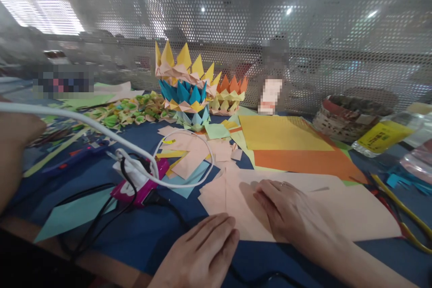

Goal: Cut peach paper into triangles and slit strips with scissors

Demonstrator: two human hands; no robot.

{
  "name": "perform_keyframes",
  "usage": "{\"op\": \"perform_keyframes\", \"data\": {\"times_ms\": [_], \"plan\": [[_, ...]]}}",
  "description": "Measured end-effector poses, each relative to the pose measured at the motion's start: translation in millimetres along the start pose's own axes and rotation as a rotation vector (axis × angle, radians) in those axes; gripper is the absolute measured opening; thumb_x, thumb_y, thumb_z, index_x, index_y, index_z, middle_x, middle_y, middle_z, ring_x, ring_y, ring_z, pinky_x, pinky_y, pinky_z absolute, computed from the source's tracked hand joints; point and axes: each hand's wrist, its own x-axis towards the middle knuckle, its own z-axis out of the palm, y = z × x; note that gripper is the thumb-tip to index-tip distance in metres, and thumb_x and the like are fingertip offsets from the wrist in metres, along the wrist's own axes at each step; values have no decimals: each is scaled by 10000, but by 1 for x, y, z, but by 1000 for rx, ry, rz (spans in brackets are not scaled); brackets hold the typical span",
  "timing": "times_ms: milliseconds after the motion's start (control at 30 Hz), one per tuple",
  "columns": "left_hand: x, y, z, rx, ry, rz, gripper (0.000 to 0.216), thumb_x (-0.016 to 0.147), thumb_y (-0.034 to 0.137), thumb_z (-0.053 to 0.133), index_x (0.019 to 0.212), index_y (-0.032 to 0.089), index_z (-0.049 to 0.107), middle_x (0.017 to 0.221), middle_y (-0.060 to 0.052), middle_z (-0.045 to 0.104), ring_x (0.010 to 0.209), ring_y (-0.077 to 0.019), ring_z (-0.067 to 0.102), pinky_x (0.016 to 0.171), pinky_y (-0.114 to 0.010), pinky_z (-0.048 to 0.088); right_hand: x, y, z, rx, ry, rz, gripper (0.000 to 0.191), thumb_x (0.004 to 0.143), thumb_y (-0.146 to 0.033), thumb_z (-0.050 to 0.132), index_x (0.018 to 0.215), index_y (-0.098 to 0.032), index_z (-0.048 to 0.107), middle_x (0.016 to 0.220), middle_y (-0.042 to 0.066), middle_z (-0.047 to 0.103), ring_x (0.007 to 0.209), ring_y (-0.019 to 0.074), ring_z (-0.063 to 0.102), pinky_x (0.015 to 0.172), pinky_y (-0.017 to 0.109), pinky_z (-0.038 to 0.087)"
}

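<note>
Pink paper: The pale pink paper (351, 211) lay flat on the dark blue tabletop (256, 256), directly before the person. A line near its 9 o'clock end was either a crease or an overlapping edge.
Right hand: The right hand (286, 209) rested on the paper's middle, fingers close together; whether they pinched a layer could not be told.
Left hand: The left hand (209, 245) met the paper's edge at 8 o'clock, fingers together; any hold beneath them was hidden.
Risk under the hands: Uneven pressure between the two hands could have skewed the paper or made its layers slip.
Coloured sheets: A yellow sheet (286, 132) overlapped an orange sheet (297, 160) at 12 o'clock.
Yellow handles: Yellow handles (413, 238), their tool unclear, lay at 3 o'clock, just beside the paper's corner; a sideways slide might have snagged or creased it.
Offcuts and wiring: Small paper pieces (192, 159) lay at 10 o'clock, ringed by a white cable (189, 186) running near a magenta power strip (164, 167). A tug on the cable could have scattered them.
Paper crowns: Stacked paper crowns (184, 94) rose at 11 o'clock; a knock might have toppled them.
Bottle: A yellow-labelled bottle (381, 137) occupied 2 o'clock; any leak could have wetted the sheets.
Another arm: Part of an arm (15, 144) entered at far 9 o'clock, well apart from the paper.
</note>
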Motion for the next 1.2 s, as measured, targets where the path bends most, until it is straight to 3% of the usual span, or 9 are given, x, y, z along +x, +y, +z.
{"op": "perform_keyframes", "data": {"times_ms": [300,500,767,833,900,967,1067,1133,1200], "plan": [[2,1,-5,-34,-89,10,384,855,82,308,1082,99,618,1085,-102,651,1159,-210,518,926,-341,512,-1,-2,-3,-75,-50,8,211,916,-202,383,729,-201,482,620,5,585,559,149,534,553,265,323],[3,5,-4,-25,-72,-17,377,869,73,297,1056,110,623,1072,-75,657,1090,-165,561,966,-272,469,0,-3,-3,-110,-76,-6,202,925,-201,393,743,-199,481,671,15,610,615,164,564,604,278,342],[4,6,-4,57,-119,45,351,861,106,365,1098,156,620,1025,-74,656,1024,-184,606,933,-315,492,-1,-6,-5,-136,-91,-3,179,911,-182,408,754,-191,493,678,19,612,620,167,570,607,278,355],[13,4,-12,67,-164,68,351,851,97,363,1090,145,615,1020,-83,662,1005,-193,621,893,-315,517,-1,-5,-4,-136,-91,-2,173,906,-178,414,753,-191,493,676,16,608,614,167,568,603,277,355],[24,3,-21,42,-364,127,346,847,128,383,1119,125,597,1054,-91,663,1032,-212,612,891,-320,520,-1,-5,-3,-144,-85,-7,168,903,-180,420,754,-191,494,667,13,602,606,168,565,599,277,353],[33,3,-27,5,-370,146,337,847,134,376,1099,103,597,1027,-95,673,1054,-219,600,881,-311,526,-2,-5,-3,-151,-77,-14,171,905,-180,414,756,-190,498,663,14,600,607,168,566,602,278,353],[31,9,-21,-62,-389,57,329,854,133,355,1085,108,589,1091,-107,647,1104,-199,564,863,-255,527,-1,-6,-5,-154,-86,-12,182,909,-181,401,758,-188,502,669,19,609,614,168,572,613,277,355],[24,14,-12,-49,-313,-59,324,851,92,335,1039,133,596,1037,-94,657,1024,-171,596,781,-215,546,0,-6,-6,-151,-108,-2,181,907,-175,398,760,-186,502,689,26,621,627,169,581,620,277,359],[18,18,-5,-50,-332,-86,310,845,89,354,1037,144,592,1002,-88,654,1003,-175,598,756,-216,549,0,-7,-6,-151,-120,4,183,905,-170,395,760,-186,504,691,29,624,625,170,582,617,277,360]]}}
